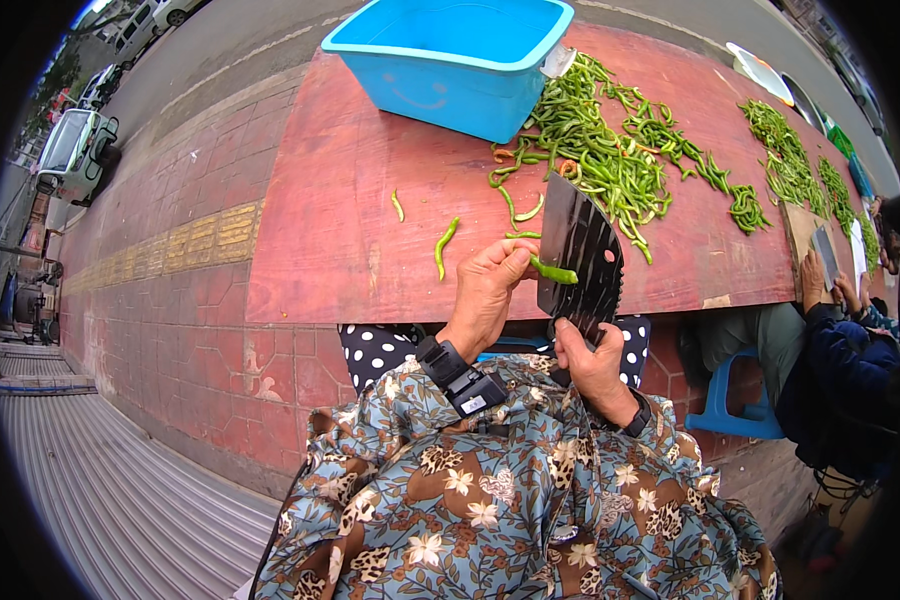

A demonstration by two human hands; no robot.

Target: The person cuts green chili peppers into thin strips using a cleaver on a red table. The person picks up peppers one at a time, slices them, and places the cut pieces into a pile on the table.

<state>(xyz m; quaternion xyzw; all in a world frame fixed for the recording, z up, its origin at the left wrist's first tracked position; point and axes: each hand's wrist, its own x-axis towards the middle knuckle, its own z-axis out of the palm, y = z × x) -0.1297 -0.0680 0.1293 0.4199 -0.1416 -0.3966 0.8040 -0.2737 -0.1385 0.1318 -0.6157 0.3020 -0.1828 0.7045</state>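
My left hand (pixel 493 289) pinches a green chili pepper (pixel 555 272) between thumb and fingers near the front edge of the red wooden table. In my right hand (pixel 591 358) is the handle of a broad dark kitchen knife (pixel 581 255), its blade pointing up and away from me. The pepper lies across the lower part of the blade; whether it is cut cannot be told. Beyond the knife spreads a heap of green chili peppers (pixel 607 161). A few loose ones, such as a curved pepper (pixel 445 247), lie to the left on the tabletop (pixel 330 225).
A blue plastic tub (pixel 442 94) stands at the table's far side. At the right, a co-worker's hands (pixel 814 277) are by another knife (pixel 825 253) and more pepper piles (pixel 784 161). A blue stool (pixel 735 397) is beside the table.
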